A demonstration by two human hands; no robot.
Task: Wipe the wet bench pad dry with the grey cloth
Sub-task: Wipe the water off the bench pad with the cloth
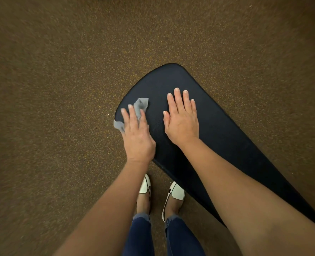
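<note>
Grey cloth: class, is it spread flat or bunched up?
Bunched up: the cloth sits crumpled under the left hand on the pad, uneven ends poking out.

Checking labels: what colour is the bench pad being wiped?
The bench pad is plain dark navy, near black, seen best in the head view.

The bench pad (217, 115) looks like smooth, matt dark vinyl; the grey cloth (141, 105) soft, crumpled fabric; the floor (60, 71) rough speckled carpet.

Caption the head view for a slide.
Left hand presses the grey cloth on the bench pad; right hand rests flat beside it.
</note>
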